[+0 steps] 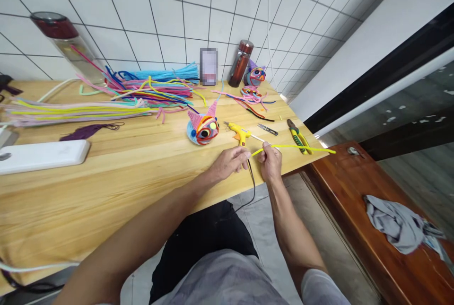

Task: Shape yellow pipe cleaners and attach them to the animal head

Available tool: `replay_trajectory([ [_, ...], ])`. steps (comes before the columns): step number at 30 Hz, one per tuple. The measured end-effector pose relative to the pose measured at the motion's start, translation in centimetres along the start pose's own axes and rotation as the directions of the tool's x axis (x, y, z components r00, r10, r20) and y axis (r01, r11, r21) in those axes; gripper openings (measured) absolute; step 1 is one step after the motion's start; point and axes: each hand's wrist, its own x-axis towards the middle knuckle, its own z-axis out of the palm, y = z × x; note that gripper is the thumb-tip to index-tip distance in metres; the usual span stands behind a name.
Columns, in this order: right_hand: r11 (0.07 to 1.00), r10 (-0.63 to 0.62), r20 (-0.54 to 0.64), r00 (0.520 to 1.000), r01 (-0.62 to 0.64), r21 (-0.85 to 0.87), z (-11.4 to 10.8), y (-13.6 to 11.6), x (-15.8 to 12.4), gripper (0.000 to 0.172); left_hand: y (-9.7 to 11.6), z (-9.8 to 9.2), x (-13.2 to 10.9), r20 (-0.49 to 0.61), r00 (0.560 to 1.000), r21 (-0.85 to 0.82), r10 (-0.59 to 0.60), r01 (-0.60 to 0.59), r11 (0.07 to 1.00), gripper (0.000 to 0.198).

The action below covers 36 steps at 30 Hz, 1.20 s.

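Note:
A long yellow pipe cleaner (301, 147) stretches between my hands and sticks out to the right past the table edge. My right hand (271, 161) is closed around it. My left hand (232, 162) pinches its near end, fingers curled together. Just beyond my hands lies a yellow hot glue gun (240, 132) with a white glue stick in its back. To its left sits a round pipe-cleaner animal head (203, 127) with pink ears, black eyes and red and orange stripes. Thread snips (267, 129) and green-handled pliers (298, 135) lie to the right.
Bundles of coloured pipe cleaners (156, 90) cover the back left. A glass bottle (73, 52), a phone (209, 67), a red flask (241, 64) and a second animal head (255, 75) stand along the wall. A white power strip (46, 156) lies at left; a cord hangs off the front edge.

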Motion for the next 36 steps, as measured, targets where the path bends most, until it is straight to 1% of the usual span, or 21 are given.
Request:
replay_trajectory([
  [2,1.0,-0.011,-0.019,1.0,0.01,-0.025,0.0,-0.1,0.0,0.067,0.0,0.2,0.1,-0.013,1.0,0.018,-0.011,0.011,1.0,0.051],
  [5,0.994,-0.04,-0.033,0.999,0.037,-0.105,-0.3,-0.4,0.1,0.066,-0.1,0.3,0.1,-0.016,1.0,0.09,0.002,-0.001,0.996,0.033],
  [6,0.99,-0.053,-0.028,0.998,0.049,-0.131,-0.5,-0.5,0.2,0.065,-0.1,0.3,0.1,-0.014,1.0,0.115,0.015,-0.013,0.993,0.028],
  [8,0.982,-0.071,0.004,0.997,0.07,-0.176,-0.9,-0.8,0.5,0.064,-0.1,0.3,0.0,-0.012,0.999,0.146,0.037,-0.035,0.989,0.025],
  [11,0.977,-0.061,0.044,0.997,0.069,-0.203,-1.3,-1.2,1.0,0.064,0.1,0.2,-0.1,-0.02,0.999,0.125,0.034,-0.032,0.992,0.023],
  [13,0.978,-0.052,0.038,0.998,0.058,-0.201,-1.4,-1.5,1.1,0.066,0.3,0.2,-0.1,-0.014,1.0,0.09,0.013,-0.012,0.996,0.024],
  [15,0.976,-0.051,0.048,0.998,0.06,-0.209,-1.1,-1.8,0.8,0.067,0.4,0.2,-0.1,0.002,1.0,0.046,-0.005,0.005,0.999,0.028],
  [18,0.961,-0.049,0.146,0.988,0.087,-0.264,-0.3,-2.1,0.1,0.066,0.4,0.1,0.0,0.004,1.0,-0.003,-0.007,0.007,1.0,0.041],
  [20,0.955,-0.043,0.208,0.977,0.102,-0.279,0.2,-2.2,-0.3,0.065,0.4,0.0,0.0,-0.008,1.0,0.007,-0.004,0.004,1.0,0.046],
  [21,0.956,-0.041,0.22,0.975,0.102,-0.275,0.4,-2.3,-0.4,0.065,0.3,0.0,0.1,-0.017,1.0,0.02,0.0,0.001,1.0,0.047],
  [24,0.963,-0.05,0.172,0.984,0.094,-0.254,0.3,-2.5,-0.2,0.066,0.2,-0.1,0.1,-0.031,0.999,0.045,0.022,-0.02,0.999,0.044],
  [27,0.955,-0.074,0.136,0.988,0.109,-0.275,-0.2,-2.8,0.5,0.066,0.4,-0.1,0.1,-0.024,0.999,0.065,0.042,-0.04,0.997,0.042],
  [32,0.949,-0.033,0.159,0.987,0.081,-0.304,-0.4,-3.0,1.6,0.064,0.8,0.1,-0.1,-0.003,0.999,0.126,0.055,-0.054,0.991,0.041],
  [34,0.95,-0.023,0.179,0.984,0.077,-0.301,-0.1,-3.2,1.9,0.064,0.7,0.1,-0.2,0.005,0.999,0.113,0.032,-0.033,0.993,0.041],
  [36,0.947,-0.025,0.2,0.979,0.088,-0.31,0.1,-3.4,1.9,0.063,0.5,0.1,-0.2,0.001,1.0,0.06,0.029,-0.029,0.998,0.04],
])
